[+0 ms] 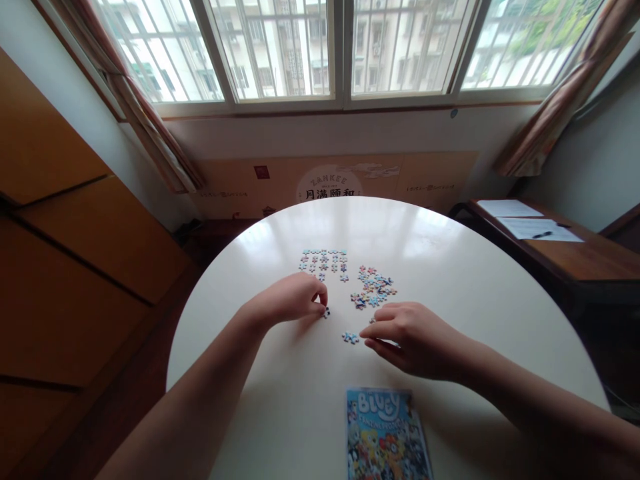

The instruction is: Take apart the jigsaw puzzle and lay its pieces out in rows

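My left hand (293, 298) rests on the round white table (450, 267), its fingers pinched on a small puzzle piece (327, 311). My right hand (413, 337) lies to the right with fingers curled together, fingertips close to a loose blue puzzle piece (351, 338). Whether it holds anything I cannot make out. Beyond the hands, puzzle pieces laid out in rows (324, 262) sit to the left, and a loose heap of pieces (373, 289) lies to the right. A blue puzzle box (385, 433) with cartoon art lies near the table's front edge.
A wooden cabinet (65, 247) stands at the left. A dark side table (565, 253) with papers (537, 229) and a pen is at the right. A barred window (345, 47) with curtains and a printed cardboard panel (330, 183) fill the far wall.
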The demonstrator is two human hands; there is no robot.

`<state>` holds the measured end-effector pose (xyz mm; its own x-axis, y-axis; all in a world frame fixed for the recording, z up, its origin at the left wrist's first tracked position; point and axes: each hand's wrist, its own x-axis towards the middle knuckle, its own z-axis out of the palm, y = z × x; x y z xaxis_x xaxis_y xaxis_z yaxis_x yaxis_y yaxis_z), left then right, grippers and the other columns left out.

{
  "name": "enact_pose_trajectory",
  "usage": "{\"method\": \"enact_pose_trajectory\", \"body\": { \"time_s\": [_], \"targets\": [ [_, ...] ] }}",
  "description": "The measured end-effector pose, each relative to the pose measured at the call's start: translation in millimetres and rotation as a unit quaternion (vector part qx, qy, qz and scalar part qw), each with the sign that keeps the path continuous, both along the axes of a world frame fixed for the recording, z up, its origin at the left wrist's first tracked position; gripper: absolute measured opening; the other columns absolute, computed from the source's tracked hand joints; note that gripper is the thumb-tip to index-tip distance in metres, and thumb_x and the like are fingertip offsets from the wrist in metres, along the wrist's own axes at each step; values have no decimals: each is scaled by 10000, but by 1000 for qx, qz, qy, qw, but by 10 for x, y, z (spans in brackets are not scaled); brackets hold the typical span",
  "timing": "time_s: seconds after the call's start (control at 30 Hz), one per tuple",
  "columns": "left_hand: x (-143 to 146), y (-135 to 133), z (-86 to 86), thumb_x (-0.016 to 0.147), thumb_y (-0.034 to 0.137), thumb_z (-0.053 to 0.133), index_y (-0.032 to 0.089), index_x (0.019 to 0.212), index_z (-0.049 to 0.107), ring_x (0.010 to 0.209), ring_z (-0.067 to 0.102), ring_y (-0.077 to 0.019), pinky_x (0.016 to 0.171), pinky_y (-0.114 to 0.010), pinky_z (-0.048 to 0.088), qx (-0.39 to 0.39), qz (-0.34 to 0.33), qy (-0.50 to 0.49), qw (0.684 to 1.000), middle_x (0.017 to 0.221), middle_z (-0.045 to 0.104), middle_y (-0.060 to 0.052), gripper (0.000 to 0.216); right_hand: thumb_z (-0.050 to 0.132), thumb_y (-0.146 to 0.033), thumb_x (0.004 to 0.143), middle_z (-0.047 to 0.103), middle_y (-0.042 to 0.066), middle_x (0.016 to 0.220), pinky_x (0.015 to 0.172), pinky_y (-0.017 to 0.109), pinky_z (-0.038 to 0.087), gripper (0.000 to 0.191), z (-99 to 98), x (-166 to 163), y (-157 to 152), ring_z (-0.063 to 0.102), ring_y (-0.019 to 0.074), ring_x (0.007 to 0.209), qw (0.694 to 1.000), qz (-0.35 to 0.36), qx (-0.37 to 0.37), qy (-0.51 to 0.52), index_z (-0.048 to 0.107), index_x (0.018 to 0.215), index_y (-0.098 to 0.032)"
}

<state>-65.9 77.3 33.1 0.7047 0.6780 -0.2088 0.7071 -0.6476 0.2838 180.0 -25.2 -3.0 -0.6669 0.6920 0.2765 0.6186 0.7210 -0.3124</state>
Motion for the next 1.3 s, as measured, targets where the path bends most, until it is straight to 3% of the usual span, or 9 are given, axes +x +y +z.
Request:
{"method": "enact_pose_trajectory", "body": {
  "time_s": [0.17,0.3,0.4,0.5,0.67,0.97,1.3],
  "targets": [
    [63,64,-131,848,165,554,219,871,765,861,648,-199,754,-295,460,93,6,-36,995,921,753,-40,218,507,-277,982,649,24,767,641,262,339,235,-21,44,26,533,113,692,1000,2,-11,-6,736,1001,-232],
    [42,15,-49,892,207,565,235,917,778,907,661,-206,777,-301,476,127,38,-42,990,991,757,-38,216,506,-288,981,657,17,775,636,269,335,234,-32,73,48,532,114,689,1000,5,-14,-5,734,994,-239],
    [-24,-110,74,888,228,589,262,1038,773,1003,665,-230,844,-317,482,92,36,-2,995,1060,763,-25,241,500,-297,986,655,19,765,635,268,333,244,-12,106,62,526,113,682,1000,9,-16,7,736,980,-233],
    [-40,-288,170,878,232,594,261,1290,669,1101,648,-262,901,-338,477,45,25,67,996,1215,721,-52,421,496,-304,990,659,20,770,639,266,337,250,14,135,69,526,111,676,1000,9,-17,18,736,974,-233],
    [102,-508,224,979,347,421,172,1482,471,1043,669,-318,836,-381,492,4,70,165,984,1208,705,-151,535,497,-303,991,668,9,784,646,267,342,239,31,146,63,526,113,683,1000,9,-22,15,730,996,-254],
    [211,-357,60,998,315,286,145,1603,201,1056,661,-320,845,-362,476,-14,85,198,976,1214,686,-201,633,493,-307,996,650,11,770,652,262,362,247,63,197,93,512,107,676,1000,7,-15,26,733,1000,-248],
    [239,-164,-159,979,312,292,193,1606,185,1053,652,-310,829,-347,479,36,115,169,978,1235,673,-183,647,492,-318,1002,646,21,758,615,248,371,270,100,318,146,563,107,695,999,-23,5,40,747,1046,-243]
  ]
}}
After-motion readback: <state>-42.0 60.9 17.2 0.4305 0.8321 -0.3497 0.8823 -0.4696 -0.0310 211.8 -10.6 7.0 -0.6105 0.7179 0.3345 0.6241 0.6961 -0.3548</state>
